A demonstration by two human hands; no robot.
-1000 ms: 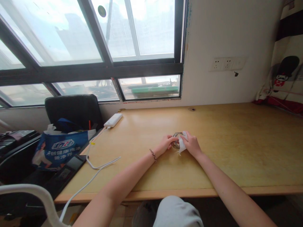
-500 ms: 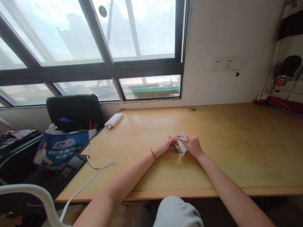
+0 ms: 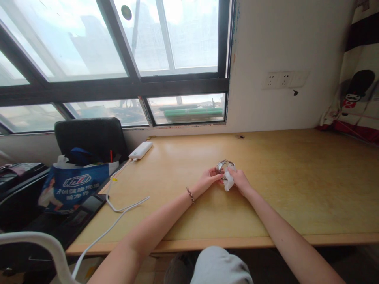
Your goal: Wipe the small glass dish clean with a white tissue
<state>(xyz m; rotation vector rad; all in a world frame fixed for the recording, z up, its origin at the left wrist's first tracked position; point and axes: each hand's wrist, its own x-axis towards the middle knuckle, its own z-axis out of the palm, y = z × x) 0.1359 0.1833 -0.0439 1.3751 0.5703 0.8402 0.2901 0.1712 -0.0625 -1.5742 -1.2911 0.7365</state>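
Observation:
Over the middle of the wooden desk, my left hand (image 3: 209, 178) grips a small, shiny round object (image 3: 220, 166) by its left side. It looks glassy or metallic, and its exact kind cannot be made out. Fingers of that hand curl round the edge, with the thumb toward the front. My right hand (image 3: 240, 182) is closed on a crumpled white tissue (image 3: 228, 181), pressing it against the object's right side. The tissue hangs down in front and hides part of the object. A bracelet (image 3: 190, 195) circles my left wrist.
A white power bank (image 3: 141, 150) lies at the desk's (image 3: 296, 189) left edge, its white cable (image 3: 127, 209) looping forward. Left of the desk, a blue bag (image 3: 75, 185) sits on a black chair (image 3: 91, 136). Wall sockets (image 3: 278, 80) are behind, and a patterned curtain (image 3: 355, 90) hangs right.
The round object has turned in my hands, and its shiny upper rim now shows above the fingers. The tissue has bunched up and slid lower on it. My left thumb has shifted.

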